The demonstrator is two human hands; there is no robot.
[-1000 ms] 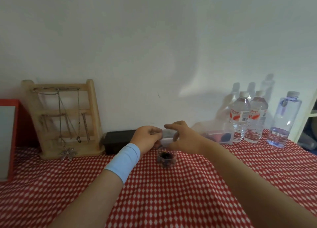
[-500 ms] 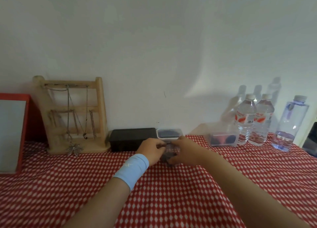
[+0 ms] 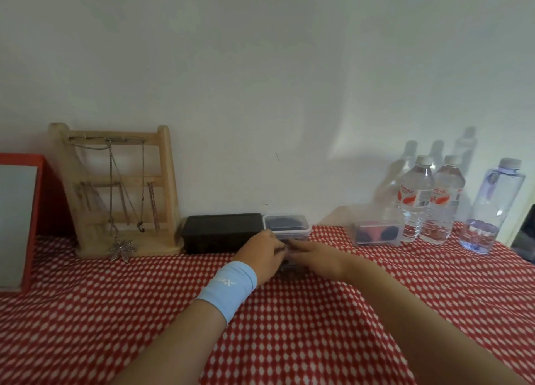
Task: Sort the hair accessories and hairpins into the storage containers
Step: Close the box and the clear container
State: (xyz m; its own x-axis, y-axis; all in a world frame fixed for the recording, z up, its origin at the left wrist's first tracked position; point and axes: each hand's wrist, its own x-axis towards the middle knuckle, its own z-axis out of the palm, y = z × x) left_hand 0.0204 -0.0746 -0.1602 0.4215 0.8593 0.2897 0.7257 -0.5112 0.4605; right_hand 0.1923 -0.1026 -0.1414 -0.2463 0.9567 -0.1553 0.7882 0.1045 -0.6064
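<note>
A small clear container (image 3: 290, 265) with dark hair ties inside stands on the red checked tablecloth (image 3: 289, 326), mostly hidden between my hands. My left hand (image 3: 262, 256), with a light blue wristband, grips its left side. From the right, my right hand (image 3: 315, 256) holds it with fingers curled over the top. Just behind stands a clear lidded box (image 3: 286, 225) holding dark accessories. Left of that is a black box (image 3: 221, 231).
A clear box (image 3: 376, 234) with pink and black items sits at the back right, beside three water bottles (image 3: 417, 199). A wooden jewellery stand (image 3: 121, 190) with necklaces and a red-framed mirror (image 3: 17, 225) stand at the back left, against the wall.
My hands came down from holding a clear lid above the small container and now close around the container on the cloth.
</note>
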